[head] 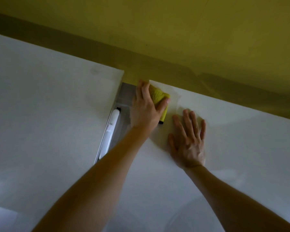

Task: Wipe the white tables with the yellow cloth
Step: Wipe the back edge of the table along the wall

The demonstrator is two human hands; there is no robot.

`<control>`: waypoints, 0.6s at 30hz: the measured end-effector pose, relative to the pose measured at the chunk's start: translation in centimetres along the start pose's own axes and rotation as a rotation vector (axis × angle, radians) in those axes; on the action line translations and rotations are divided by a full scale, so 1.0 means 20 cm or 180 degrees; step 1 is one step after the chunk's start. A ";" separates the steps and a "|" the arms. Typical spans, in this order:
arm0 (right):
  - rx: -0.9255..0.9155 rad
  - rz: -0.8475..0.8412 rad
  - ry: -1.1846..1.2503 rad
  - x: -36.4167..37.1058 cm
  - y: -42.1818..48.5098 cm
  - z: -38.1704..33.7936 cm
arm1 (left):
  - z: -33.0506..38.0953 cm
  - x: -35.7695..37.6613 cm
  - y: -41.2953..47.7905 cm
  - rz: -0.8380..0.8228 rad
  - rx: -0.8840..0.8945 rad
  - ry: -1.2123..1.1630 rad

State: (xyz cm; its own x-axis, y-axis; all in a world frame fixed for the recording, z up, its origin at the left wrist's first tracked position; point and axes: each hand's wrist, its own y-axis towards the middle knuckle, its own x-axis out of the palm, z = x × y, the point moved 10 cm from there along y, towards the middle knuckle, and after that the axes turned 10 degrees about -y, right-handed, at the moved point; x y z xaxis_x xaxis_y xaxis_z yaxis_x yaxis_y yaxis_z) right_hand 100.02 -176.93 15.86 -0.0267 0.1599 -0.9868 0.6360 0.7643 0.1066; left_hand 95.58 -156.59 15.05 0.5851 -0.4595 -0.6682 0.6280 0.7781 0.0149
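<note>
Nearest my camera are my two bare forearms, reaching up and away from the lower edge. Under them I see the right desk, white and glossy, filling most of the lower right. The left desk, also white, stands just beside it across a narrow gap. Behind both runs a yellow wall with a dim band where it meets the desks.

In the gap I can make out a grey floor and a long white part with a small black tip at its far end; I cannot tell what it is. It lies along the left desk's edge.

My right hand lies flat on the right desk, palm down, fingers spread and pointing away from me, gripping nothing.

My left hand is at the far left corner of the right desk, closed on the cloth, thumb on the cloth's right side and fingers over its left. The hand partly overhangs the gap.

The cloth is yellow and folded into a thick pad, pressed on the desk at that corner, close to the wall. Its long axis runs from the far corner toward me, slightly rightward. The near end pokes out below my thumb and ends in a small dark tag, just left of my right fingertips.
</note>
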 end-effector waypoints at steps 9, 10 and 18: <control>0.0007 0.0016 -0.0011 0.00 0.01 0.01 | -0.04 -0.01 -0.10 -0.0076 -0.0067 0.0036; 0.0003 0.0022 -0.0019 0.00 0.01 0.01 | -0.01 0.01 0.00 -0.0038 -0.0076 0.0037; 0.0079 -0.0053 -0.0074 -0.01 0.01 -0.01 | -0.16 -0.14 -0.52 -0.0219 -0.0342 -0.0250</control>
State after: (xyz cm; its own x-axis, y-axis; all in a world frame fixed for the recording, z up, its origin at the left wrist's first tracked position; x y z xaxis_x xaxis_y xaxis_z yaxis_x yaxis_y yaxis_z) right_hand 99.95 -176.69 16.06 -0.0196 0.1326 -0.9910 0.6545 0.7510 0.0875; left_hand 85.88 -162.04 14.39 0.5838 -0.5421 -0.6044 0.6118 0.7831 -0.1115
